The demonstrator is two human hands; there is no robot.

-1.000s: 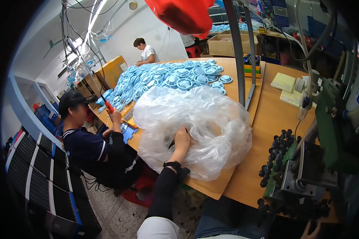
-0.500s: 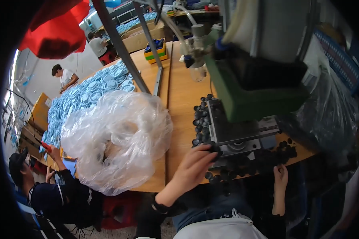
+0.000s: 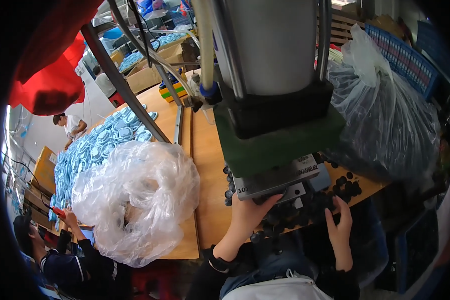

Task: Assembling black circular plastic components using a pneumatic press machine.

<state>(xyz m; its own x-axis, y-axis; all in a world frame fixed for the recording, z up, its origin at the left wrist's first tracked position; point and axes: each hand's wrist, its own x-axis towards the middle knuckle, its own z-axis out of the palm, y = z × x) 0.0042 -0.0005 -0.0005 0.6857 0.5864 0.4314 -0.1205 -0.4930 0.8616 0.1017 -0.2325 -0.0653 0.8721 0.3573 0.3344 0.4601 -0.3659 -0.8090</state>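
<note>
Both hands (image 3: 250,212) (image 3: 339,222) among black knobs (image 3: 347,187) — press (image 3: 275,95) overhead (perhaps hiding some).

The fingers (image 3: 265,204) of the left hand (image 3: 249,216) vanish under the press plate (image 3: 275,177), so their hold cannot be told. The small black parts (image 3: 305,212) blur together. The seated co-worker (image 3: 60,255) is cut off by the lower rim.

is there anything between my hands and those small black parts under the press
Nothing visible. The left hand already rests among the black parts at the front of the press, and the right hand touches them too. The clear bag lies off to the left, apart from both.
</note>
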